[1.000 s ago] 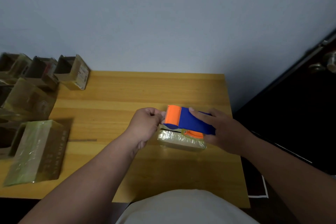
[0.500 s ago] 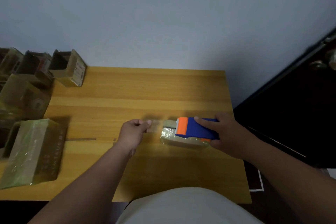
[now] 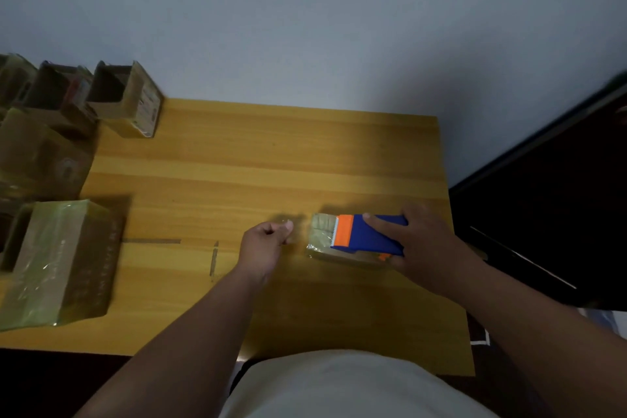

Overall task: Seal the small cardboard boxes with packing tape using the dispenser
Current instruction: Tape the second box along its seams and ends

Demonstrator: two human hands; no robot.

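A small cardboard box (image 3: 321, 235) wrapped in clear tape lies on the wooden table (image 3: 258, 166), right of centre. On top of it sits the blue and orange tape dispenser (image 3: 368, 234), gripped by my right hand (image 3: 424, 244). My left hand (image 3: 266, 243) hovers just left of the box, fingers curled, pinching the end of a strip of clear tape (image 3: 288, 224). The strip between my hand and the box is blurred and hard to see.
Several open cardboard boxes (image 3: 125, 98) crowd the table's far left corner. A larger taped box (image 3: 57, 261) lies at the near left. Two short tape strips (image 3: 213, 256) are stuck on the table. A dark door (image 3: 559, 200) is on the right.
The dispenser slid right along the box top, uncovering its left end. My left hand moved left, away from the box, pulling the tape end with it.
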